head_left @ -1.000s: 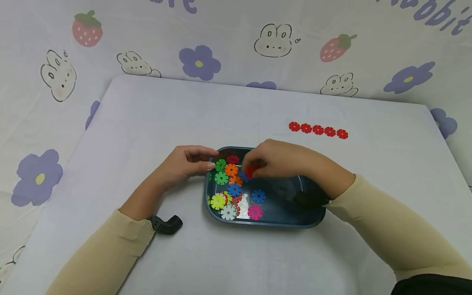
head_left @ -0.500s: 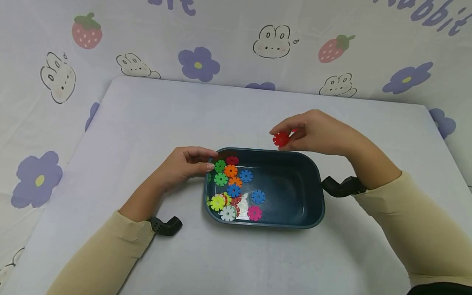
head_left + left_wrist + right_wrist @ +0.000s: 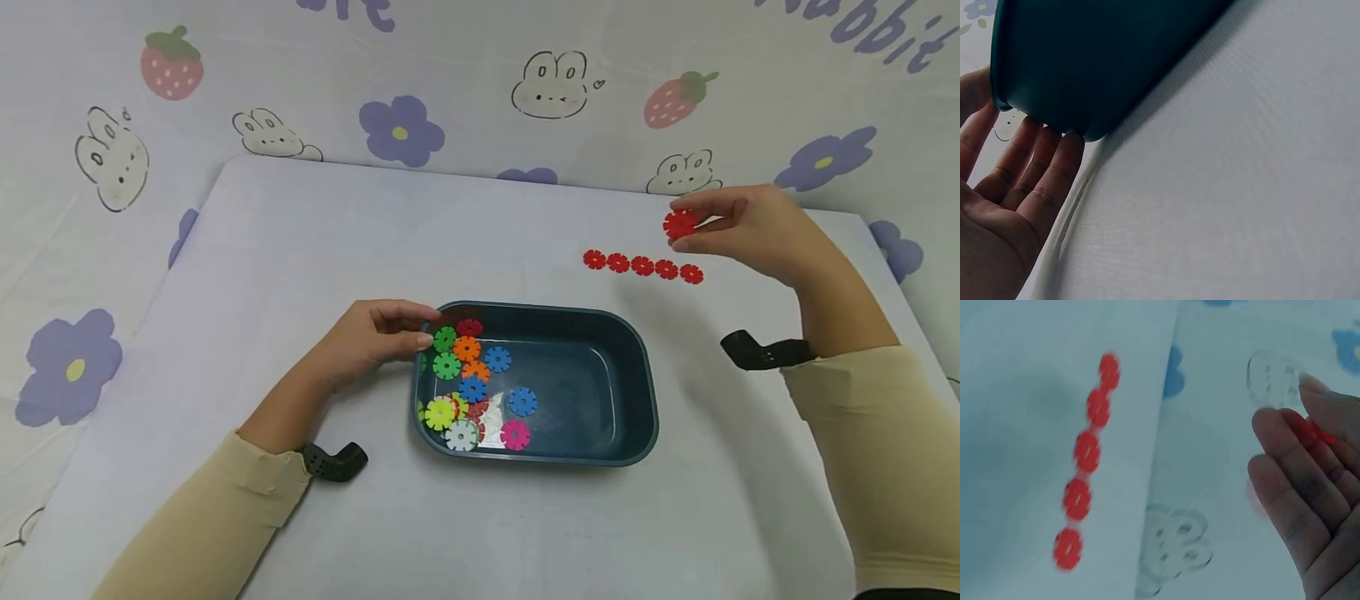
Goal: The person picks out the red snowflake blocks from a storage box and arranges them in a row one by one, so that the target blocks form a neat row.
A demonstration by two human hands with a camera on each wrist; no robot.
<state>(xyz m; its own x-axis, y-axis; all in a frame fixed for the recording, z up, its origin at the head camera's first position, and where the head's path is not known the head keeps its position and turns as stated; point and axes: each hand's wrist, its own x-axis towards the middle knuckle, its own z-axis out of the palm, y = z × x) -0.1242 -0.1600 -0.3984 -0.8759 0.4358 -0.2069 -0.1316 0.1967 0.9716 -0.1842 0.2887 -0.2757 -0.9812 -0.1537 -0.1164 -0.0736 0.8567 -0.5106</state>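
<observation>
My right hand [image 3: 765, 229] is raised beyond the tray, pinching a red notched plastic disc [image 3: 679, 223] between thumb and fingers. In the right wrist view, fingers partly hide that disc [image 3: 1300, 428]. Just below it in the head view, a row of several red discs [image 3: 642, 266] lies on the table. My left hand [image 3: 367, 337] holds the far left corner of a dark blue-green plastic tray [image 3: 626, 312]. From the left wrist, its fingertips [image 3: 1071, 144] show against the tray's outer wall [image 3: 1079, 87]. Green, orange, blue, yellow, white and pink discs [image 3: 522, 402] lie mostly in the tray's left half.
A white cloth covers the table [image 3: 360, 225], whose far edge meets a backdrop printed with rabbits, strawberries and purple flowers [image 3: 401, 132]. Black curved devices [image 3: 335, 462] are strapped at both wrists.
My right hand has picked the red disc out of the tray and carried it right and away, past the red row. The left hand has kept its place on the tray.
</observation>
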